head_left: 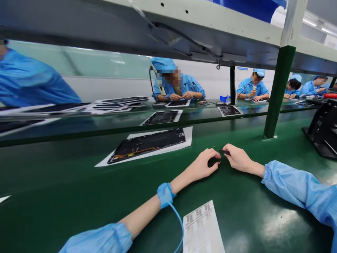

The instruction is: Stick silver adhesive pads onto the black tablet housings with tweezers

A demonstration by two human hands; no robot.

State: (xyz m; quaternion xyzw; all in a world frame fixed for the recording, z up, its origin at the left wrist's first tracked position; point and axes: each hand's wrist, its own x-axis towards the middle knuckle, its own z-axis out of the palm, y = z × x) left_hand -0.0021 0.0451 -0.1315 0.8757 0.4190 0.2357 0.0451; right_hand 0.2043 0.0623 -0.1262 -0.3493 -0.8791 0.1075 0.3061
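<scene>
Here we see a long green workbench from the wearer's viewpoint, read from left to right, with 12 o'clock straight ahead. At 11 o'clock, a dark tablet casing lies on a white paper sheet, with a thin orange line across its lower part. Next comes the left hand, its fingers curled inward. A dark patch shows at the fingertips, but we cannot tell whether they hold anything. A blue wrist strap circles that wrist, and its cord drops toward 6 o'clock, just beside a printed label sheet. Close to the left hand, the right hand pinches a small dark strip, which sits near 12 o'clock between the two hands. Farther right, a green bench post stands at 1 o'clock and a black stand at 2 o'clock. Beyond the bench, a co-worker in a blue gown bends over another tablet.

Several risks arise here. A loosened pinch could drop the strip, which would be hard to spot against the dark green surface. The slack cord could catch the label sheet and drag it out of place if the left arm swung across.
</scene>
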